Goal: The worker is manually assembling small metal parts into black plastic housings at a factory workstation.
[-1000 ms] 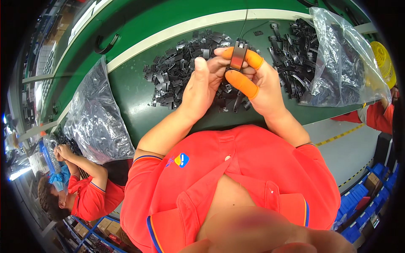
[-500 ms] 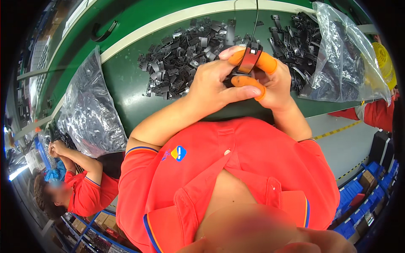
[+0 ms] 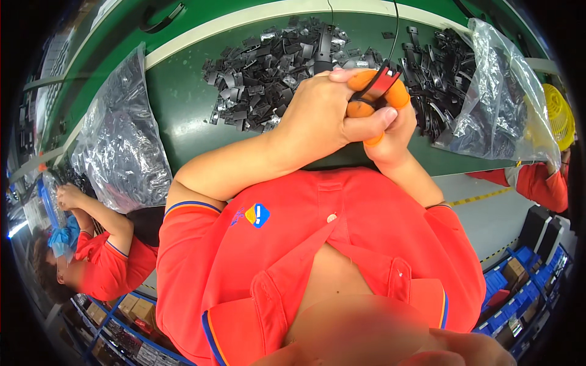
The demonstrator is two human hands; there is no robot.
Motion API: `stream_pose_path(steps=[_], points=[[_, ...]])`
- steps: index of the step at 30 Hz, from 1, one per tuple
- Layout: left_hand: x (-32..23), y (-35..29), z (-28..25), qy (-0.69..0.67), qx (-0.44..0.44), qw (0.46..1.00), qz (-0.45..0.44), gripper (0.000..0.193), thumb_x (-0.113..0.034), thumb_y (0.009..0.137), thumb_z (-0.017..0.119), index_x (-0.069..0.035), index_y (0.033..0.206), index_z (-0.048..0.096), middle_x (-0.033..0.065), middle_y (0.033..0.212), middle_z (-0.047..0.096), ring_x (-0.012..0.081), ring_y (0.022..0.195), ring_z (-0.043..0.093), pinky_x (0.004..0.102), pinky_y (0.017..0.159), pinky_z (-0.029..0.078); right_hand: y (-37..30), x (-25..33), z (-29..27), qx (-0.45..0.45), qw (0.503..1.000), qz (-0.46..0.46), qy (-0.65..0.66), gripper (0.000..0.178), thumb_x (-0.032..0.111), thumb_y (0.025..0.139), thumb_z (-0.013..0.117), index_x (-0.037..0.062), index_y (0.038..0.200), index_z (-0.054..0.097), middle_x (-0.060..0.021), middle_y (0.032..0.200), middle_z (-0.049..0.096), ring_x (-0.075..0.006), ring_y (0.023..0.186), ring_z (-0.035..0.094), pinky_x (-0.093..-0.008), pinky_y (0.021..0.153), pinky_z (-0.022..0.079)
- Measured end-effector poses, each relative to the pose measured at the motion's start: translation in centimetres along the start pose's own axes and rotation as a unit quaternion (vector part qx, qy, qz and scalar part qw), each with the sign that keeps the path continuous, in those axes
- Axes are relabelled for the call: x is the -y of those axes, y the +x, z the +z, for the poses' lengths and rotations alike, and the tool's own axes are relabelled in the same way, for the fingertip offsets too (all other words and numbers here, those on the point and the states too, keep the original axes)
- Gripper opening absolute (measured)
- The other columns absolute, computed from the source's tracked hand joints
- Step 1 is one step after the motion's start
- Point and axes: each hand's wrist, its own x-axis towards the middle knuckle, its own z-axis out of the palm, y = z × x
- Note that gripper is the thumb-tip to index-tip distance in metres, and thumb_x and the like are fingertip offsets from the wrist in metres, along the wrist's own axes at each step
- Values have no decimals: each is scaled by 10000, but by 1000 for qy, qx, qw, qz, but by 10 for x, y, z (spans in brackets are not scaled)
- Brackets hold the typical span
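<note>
Both my hands are raised together over the near edge of the green table, with orange finger cots on several fingers. My left hand and my right hand close around a black curved plastic piece, whose glossy face reflects red. A thin dark cord runs up from its far end. Much of the piece is hidden by my fingers. Just beyond my left knuckles is a long black part with another thin cord above it; whether my fingers touch it I cannot tell.
A heap of small black pieces covers the table's middle. Longer black parts lie at the right beside a clear plastic bag. Another bag hangs over the left edge. A yellow basket stands far right. Co-workers sit at both sides.
My hands have shifted slightly right, and the curved piece has tilted to the right. My left hand has closed in over it. The long black part beyond my left hand shows more fully.
</note>
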Motion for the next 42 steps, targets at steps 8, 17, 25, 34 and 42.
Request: stream_pose_path(steps=[8,17,25,34,42], points=[[-4,16,-33,-60,191,980,-16,484,-430,796,594,-4,1023,550,112,774,597,214,721,576,327,653,453,22,1,-1,-22,948,100,300,301,94,833,601,-30,1095,518,-146,1067,586,-199,949,579,-315,863,454],[-4,15,-49,-85,248,965,-9,409,-278,913,420,33,1176,454,178,916,581,288,854,570,362,778,433,26,-1,-14,35,907,152,391,398,199,827,621,19,1161,500,-149,1113,546,-270,1019,549,-356,836,474],[3,31,-56,142,199,958,148,305,-158,814,545,10,1066,509,208,968,575,368,913,550,419,790,442,33,0,-20,33,949,153,274,415,144,811,619,-18,1175,501,-133,1187,523,-205,1078,513,-328,935,379],[111,128,-162,563,16,808,171,239,-59,741,480,-19,961,561,148,856,601,318,847,566,416,805,418,51,-60,-120,-142,823,75,-545,341,233,805,618,4,1056,594,-147,1095,578,-297,940,584,-368,811,454],[117,182,-151,580,-1,789,201,382,-35,736,478,-25,1114,535,174,1009,590,317,960,562,402,849,446,52,-82,-122,-139,771,133,-607,222,234,728,672,56,859,675,-79,1076,604,-267,921,577,-405,779,426]])
